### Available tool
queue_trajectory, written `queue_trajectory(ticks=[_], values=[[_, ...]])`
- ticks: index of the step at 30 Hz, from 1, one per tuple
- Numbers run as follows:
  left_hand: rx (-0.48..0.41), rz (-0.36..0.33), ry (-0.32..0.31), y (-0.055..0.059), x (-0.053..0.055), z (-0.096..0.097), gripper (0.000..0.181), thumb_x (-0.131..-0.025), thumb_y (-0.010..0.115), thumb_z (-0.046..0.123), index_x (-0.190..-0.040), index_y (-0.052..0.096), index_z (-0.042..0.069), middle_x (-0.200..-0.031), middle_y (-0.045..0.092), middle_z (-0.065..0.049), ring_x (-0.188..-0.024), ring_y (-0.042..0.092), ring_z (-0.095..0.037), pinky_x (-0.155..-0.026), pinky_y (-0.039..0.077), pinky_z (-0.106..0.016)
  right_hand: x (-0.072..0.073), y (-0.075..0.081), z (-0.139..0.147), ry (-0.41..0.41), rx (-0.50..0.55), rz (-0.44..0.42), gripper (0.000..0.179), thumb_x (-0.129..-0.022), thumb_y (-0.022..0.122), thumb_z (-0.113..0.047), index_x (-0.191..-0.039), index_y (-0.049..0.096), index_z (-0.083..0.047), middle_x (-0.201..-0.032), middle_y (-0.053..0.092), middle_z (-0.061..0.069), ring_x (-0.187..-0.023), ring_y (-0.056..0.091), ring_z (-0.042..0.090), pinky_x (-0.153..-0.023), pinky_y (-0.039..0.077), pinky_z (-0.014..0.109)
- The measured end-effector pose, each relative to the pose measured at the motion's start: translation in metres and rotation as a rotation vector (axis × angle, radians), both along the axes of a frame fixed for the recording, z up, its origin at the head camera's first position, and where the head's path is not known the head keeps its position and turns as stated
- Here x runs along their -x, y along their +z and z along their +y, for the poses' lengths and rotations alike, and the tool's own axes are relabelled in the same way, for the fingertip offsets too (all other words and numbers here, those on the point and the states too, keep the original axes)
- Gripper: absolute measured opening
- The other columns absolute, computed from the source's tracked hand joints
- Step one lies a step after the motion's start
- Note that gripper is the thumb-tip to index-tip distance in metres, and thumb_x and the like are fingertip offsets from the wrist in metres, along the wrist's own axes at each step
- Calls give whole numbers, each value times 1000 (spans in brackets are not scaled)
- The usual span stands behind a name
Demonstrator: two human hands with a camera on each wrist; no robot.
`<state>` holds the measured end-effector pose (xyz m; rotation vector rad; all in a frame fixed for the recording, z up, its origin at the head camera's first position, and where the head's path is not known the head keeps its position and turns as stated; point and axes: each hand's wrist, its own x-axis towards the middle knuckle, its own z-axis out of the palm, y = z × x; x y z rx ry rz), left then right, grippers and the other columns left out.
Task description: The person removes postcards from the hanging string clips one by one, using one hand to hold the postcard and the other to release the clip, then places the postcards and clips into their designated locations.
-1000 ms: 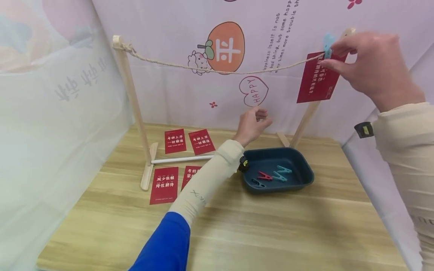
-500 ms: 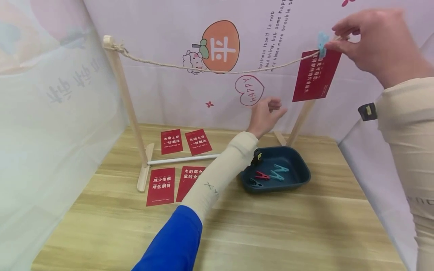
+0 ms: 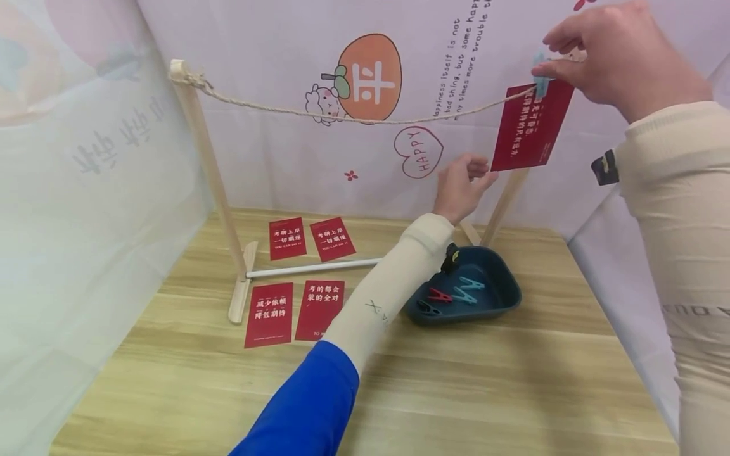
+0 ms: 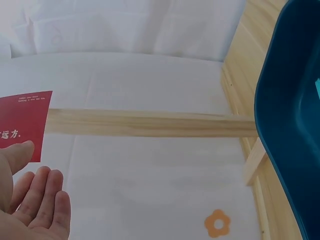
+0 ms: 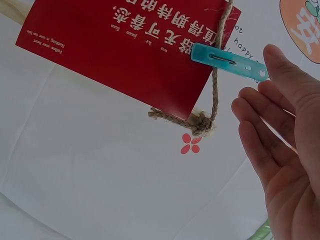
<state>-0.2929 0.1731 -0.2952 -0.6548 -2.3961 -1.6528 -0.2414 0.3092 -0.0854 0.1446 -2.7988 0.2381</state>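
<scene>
A red card (image 3: 527,130) with white lettering hangs tilted from the twine (image 3: 399,121) near its right end. A light blue clothespin (image 5: 227,61) clips the card to the twine. My right hand (image 3: 627,60) is at the clothespin's handle end, thumb and fingers spread apart; whether the thumb touches it, I cannot tell. Below the card's lower left corner is my left hand (image 3: 461,187), its fingers loosely bent and holding nothing. In the left wrist view its thumb overlaps the card's edge; contact is unclear.
Wooden posts (image 3: 205,158) hold the twine, with a white rod (image 3: 313,268) low between them. Several red cards (image 3: 269,315) lie on the table (image 3: 188,380) at left. A dark blue basin (image 3: 502,304) under the left forearm contains several clothespins (image 3: 464,296).
The right hand loosens from the clothespin, which stays on the twine with the card. My left hand moves right and slightly up, toward the card's lower corner.
</scene>
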Motion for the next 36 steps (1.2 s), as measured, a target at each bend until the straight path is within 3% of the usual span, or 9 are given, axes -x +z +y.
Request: queue_trajectory(ticks=[9, 15, 23, 36], values=[[3, 26, -3, 8, -1, 4, 34, -100, 74, 25, -132, 68, 14, -126, 76, 4, -110, 69, 0, -97, 51, -6, 4, 9, 1, -6, 21, -64, 56, -109, 56, -20, -159, 41, 0, -161, 36, 36, -130, 42, 61, -107, 41, 77], [-14, 19, -7, 6, -1, 6, 29, -101, 73, 22, -128, 70, 13, -124, 77, 4, -106, 69, 1, -92, 52, -5, 11, 10, 4, 13, -3, -112, 53, -108, 57, -17, -157, 44, 2, -157, 39, 36, -129, 42, 60, -106, 43, 76], [-13, 6, 5, 5, -2, 9, 19, -102, 70, 19, -120, 72, 12, -113, 78, 2, -92, 66, -2, -76, 51, -6, 15, 10, 8, 28, 5, -142, 49, -108, 55, -12, -154, 47, 4, -155, 42, 37, -128, 42, 61, -107, 42, 75], [-17, 22, 4, 8, -4, 8, 14, -102, 71, 17, -116, 73, 13, -110, 79, 2, -91, 66, -2, -76, 50, -6, 19, 9, 11, 44, -38, -133, 48, -109, 54, -15, -153, 49, 3, -152, 46, 37, -120, 48, 59, -103, 47, 75]])
